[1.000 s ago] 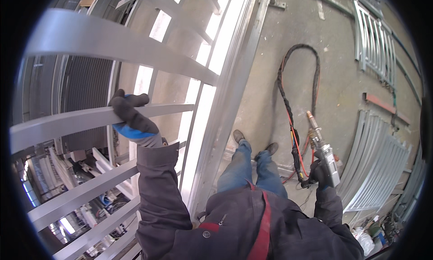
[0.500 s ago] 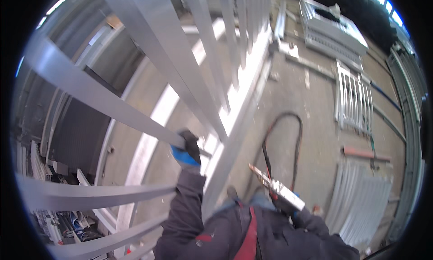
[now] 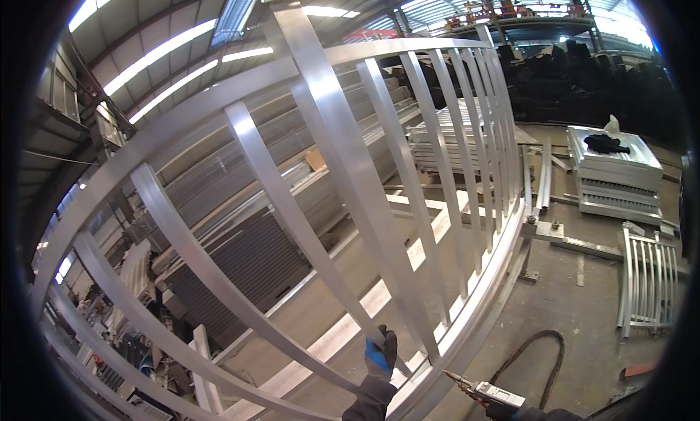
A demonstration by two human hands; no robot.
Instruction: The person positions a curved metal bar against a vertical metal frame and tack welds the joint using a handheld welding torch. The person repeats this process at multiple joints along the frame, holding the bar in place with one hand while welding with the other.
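A large silver metal railing panel (image 3: 211, 98) stands upright in front of me, with slim vertical bars and one thicker post (image 3: 343, 151). My left hand (image 3: 380, 354), in a black and blue glove, is closed round the lower end of a slim bar (image 3: 292, 215), just above the bottom rail (image 3: 467, 311). At the lower edge my right hand (image 3: 502, 411), also gloved and partly cut off, grips a welding gun (image 3: 490, 392) with a pale boxy body and a pointed copper-coloured tip. The tip points left toward the bottom rail, apart from it.
From the gun a dark cable (image 3: 560, 348) loops over the floor. On the right lie a small railing panel (image 3: 647, 279) and a stack of panels (image 3: 620, 184) topped by a black cloth (image 3: 607, 143). Long metal profiles (image 3: 292, 165) are piled behind the railing.
The view has tilted up, showing the railing's top and the roof. Both hands sit lower in the picture. My left hand keeps hold of the bar, and my right still holds the welding gun.
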